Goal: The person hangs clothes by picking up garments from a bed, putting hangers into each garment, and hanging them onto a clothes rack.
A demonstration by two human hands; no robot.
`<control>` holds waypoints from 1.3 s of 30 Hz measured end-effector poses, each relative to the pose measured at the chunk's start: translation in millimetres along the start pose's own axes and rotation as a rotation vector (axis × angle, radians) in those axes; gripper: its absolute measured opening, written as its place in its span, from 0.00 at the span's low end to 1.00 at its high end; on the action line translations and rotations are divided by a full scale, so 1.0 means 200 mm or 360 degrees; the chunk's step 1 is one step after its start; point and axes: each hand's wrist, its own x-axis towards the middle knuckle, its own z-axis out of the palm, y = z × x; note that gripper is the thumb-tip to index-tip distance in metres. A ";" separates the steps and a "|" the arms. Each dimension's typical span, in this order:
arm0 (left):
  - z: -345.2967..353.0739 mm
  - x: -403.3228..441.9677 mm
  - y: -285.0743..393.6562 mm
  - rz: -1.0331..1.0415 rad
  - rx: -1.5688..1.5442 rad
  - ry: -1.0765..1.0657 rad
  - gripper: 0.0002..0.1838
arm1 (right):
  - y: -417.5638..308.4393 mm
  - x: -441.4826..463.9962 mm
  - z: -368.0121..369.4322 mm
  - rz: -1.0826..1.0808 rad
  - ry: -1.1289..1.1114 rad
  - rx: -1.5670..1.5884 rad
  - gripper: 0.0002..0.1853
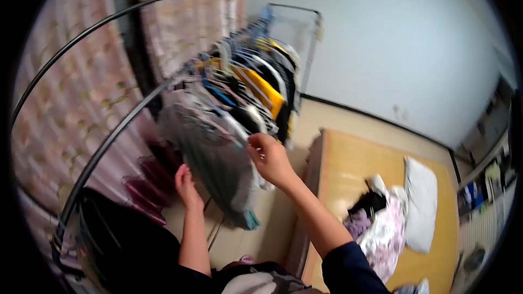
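Many clothes on hangers hang from a dark metal rack point(117, 130). Nearest to me is a grey garment point(210, 152) with a teal lower edge. My right hand point(268, 158) is at the right side of this garment, its fingers curled; what they hold, if anything, is too blurred to make out. My left hand point(188, 186) is lower, beside the garment's left side, palm turned toward it, fingers apart and holding nothing. Behind the grey garment hang striped, black and yellow clothes point(261, 88).
A bed with a yellowish mat point(348, 158) stands at the right, bearing a white pillow point(421, 204) and a heap of clothes point(381, 228). Pink patterned curtains point(71, 87) hang at the left. Shelves point(487, 185) with items stand at the far right. Black items hang at the lower left.
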 end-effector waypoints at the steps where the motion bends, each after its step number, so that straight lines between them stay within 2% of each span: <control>1: -0.01 0.00 -0.04 -0.0040 0.0040 -0.0038 0.16 | 0.05 -0.06 -0.03 0.0000 0.0057 -0.0012 0.08; 5: -0.02 -0.06 -0.18 -0.0212 0.0076 -0.0137 0.19 | 0.29 -0.40 -0.23 0.0073 0.0163 -0.0133 0.08; 7: -0.03 -0.07 -0.25 -0.0286 0.0041 -0.0244 0.21 | 0.40 -0.63 -0.32 0.0450 0.0179 -0.0099 0.08; 8: -0.08 -0.02 -0.36 -0.0257 0.0034 -0.0359 0.21 | 0.49 -0.76 -0.36 0.0499 0.0275 -0.0110 0.07; 11: 0.03 -0.20 -0.37 -0.0555 -0.0091 -0.0523 0.19 | 0.78 -1.21 -0.43 0.0742 0.0387 -0.0313 0.08; 13: 0.06 -0.27 -0.47 -0.0647 -0.0110 -0.0628 0.18 | 0.89 -1.53 -0.48 0.1183 0.0402 -0.0318 0.09; 15: 0.06 -0.38 -0.57 -0.0672 0.0057 -0.0544 0.18 | 0.96 -1.82 -0.54 0.1423 0.0416 -0.0431 0.10; 16: -0.04 -0.30 -0.73 -0.0669 0.0228 -0.0774 0.19 | 1.00 -1.97 -0.57 0.1524 0.0447 -0.0480 0.10; 20: 0.05 -0.76 -0.67 -0.0836 0.0534 -0.0998 0.20 | 1.16 -2.38 -0.68 0.1934 0.0726 -0.0443 0.11; 23: 0.05 -0.99 -0.67 -0.0995 0.0685 -0.1142 0.20 | 1.24 -2.48 -0.80 0.2082 0.0727 -0.0607 0.12; 24: 0.04 -1.05 -0.67 -0.1065 0.0748 -0.1245 0.20 | 1.31 -2.54 -0.82 0.1936 0.0795 -0.0618 0.14; 25: 0.04 -1.11 -0.67 -0.1133 0.0810 -0.1343 0.20 | 1.33 -2.55 -0.84 0.1945 0.0812 -0.0598 0.14; 27: 0.05 -1.21 -0.65 -0.1064 0.0947 -0.1439 0.19 | 1.39 -2.56 -0.89 0.1883 0.1049 -0.0879 0.16; 29: 0.07 -1.30 -0.61 -0.0980 0.1083 -0.1524 0.17 | 1.46 -2.57 -0.94 0.1958 0.1033 -0.0796 0.16; 31: 0.11 -1.37 -0.55 -0.0824 0.1298 -0.1774 0.16 | 1.55 -2.61 -0.98 0.2030 0.1022 -0.0704 0.16; 33: 0.14 -1.43 -0.52 -0.0789 0.1334 -0.1827 0.15 | 1.61 -2.64 -1.00 0.2174 0.0897 -0.0598 0.18; 35: 0.17 -1.47 -0.51 -0.0808 0.1383 -0.1904 0.14 | 1.62 -2.69 -0.99 0.2060 0.1019 -0.0757 0.17; 37: 0.19 -1.52 -0.54 -0.0778 0.1360 -0.1964 0.13 | 1.53 -2.70 -1.00 0.1830 0.1766 -0.0554 0.13; 39: 0.23 -1.58 -0.55 -0.0852 0.1355 -0.2101 0.13 | 1.40 -2.74 -1.00 0.1968 0.1950 -0.0385 0.09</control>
